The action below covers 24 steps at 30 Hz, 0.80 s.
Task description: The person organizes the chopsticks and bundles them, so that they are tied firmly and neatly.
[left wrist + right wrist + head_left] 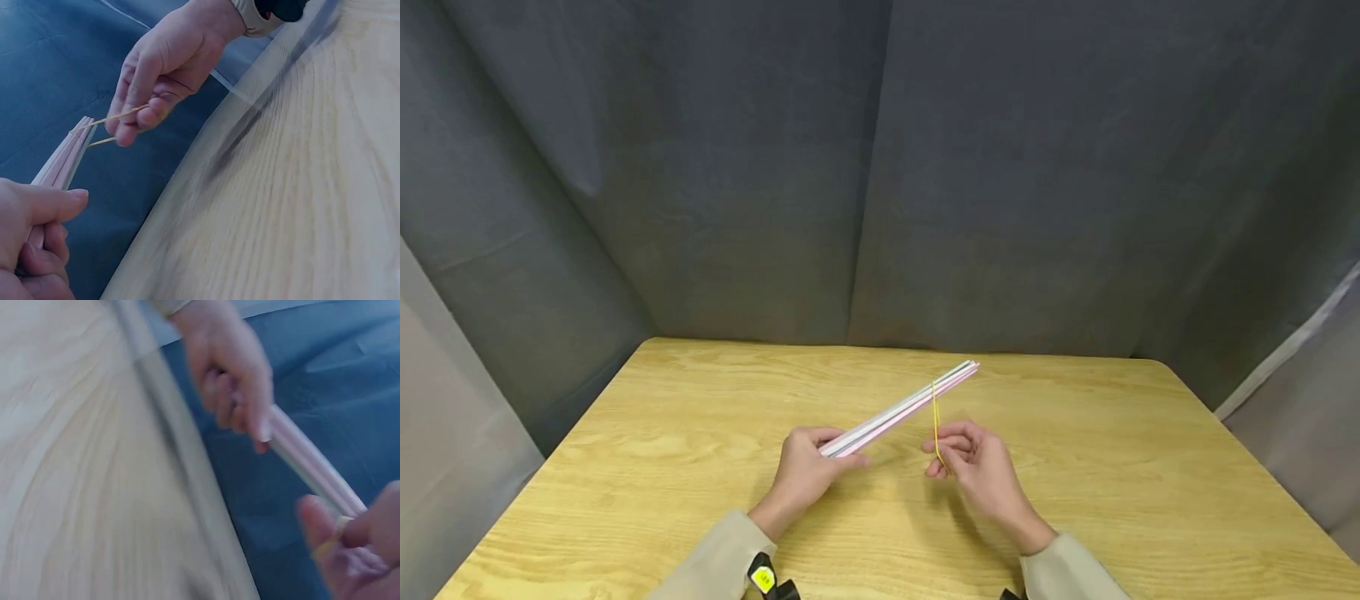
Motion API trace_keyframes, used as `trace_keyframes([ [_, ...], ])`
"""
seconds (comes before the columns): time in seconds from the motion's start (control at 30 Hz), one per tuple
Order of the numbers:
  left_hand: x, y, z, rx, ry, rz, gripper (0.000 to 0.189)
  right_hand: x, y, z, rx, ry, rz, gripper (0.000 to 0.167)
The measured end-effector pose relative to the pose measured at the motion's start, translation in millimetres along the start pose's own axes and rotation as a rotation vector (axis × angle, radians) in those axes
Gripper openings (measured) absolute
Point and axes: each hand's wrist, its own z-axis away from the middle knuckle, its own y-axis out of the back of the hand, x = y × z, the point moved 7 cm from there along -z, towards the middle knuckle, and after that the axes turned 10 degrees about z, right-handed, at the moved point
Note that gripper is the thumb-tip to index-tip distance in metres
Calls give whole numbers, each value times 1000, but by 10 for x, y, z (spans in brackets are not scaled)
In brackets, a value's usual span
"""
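My left hand grips the lower end of a bundle of thin straw-like sticks, white and pink with a darker greenish one among them. The bundle slants up to the right, above the table. Around it near its far end loops a yellow rubber band, stretched down towards my right hand. That hand holds the other end of the band with thumb and fingers, apart from the sticks in the head view. In the left wrist view, two strands of the band run from the stick tips to the right fingers.
A wood-grain table with rounded far corners lies beneath both hands. Dark grey curtains hang behind it and along the sides, with lighter cloth at the left.
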Motion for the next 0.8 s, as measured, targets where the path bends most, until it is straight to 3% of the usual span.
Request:
trace_keyframes([
  [0.07,1,2,18,-6,3,-4,31,-10,-64,0,-88,18,33,20],
  [0.17,-13,-21,42,-33,6,14,31,-91,-159,29,-176,188,125,31],
  [0.27,-51,-67,56,-59,21,40,34,-172,-205,76,-157,373,246,51],
  [0.37,-95,-99,62,-74,52,60,37,-201,-228,104,-125,455,331,71],
  [0.47,-114,-124,63,-68,71,73,37,-191,-204,115,-107,435,314,80],
  [0.6,-86,-173,84,-51,52,92,35,-136,-114,152,-90,367,137,81],
  [0.7,-67,-231,119,-51,35,102,34,-78,-46,166,-75,254,-30,80],
  [0.8,-58,-264,130,-25,15,105,35,-34,-3,141,-47,76,-138,79],
])
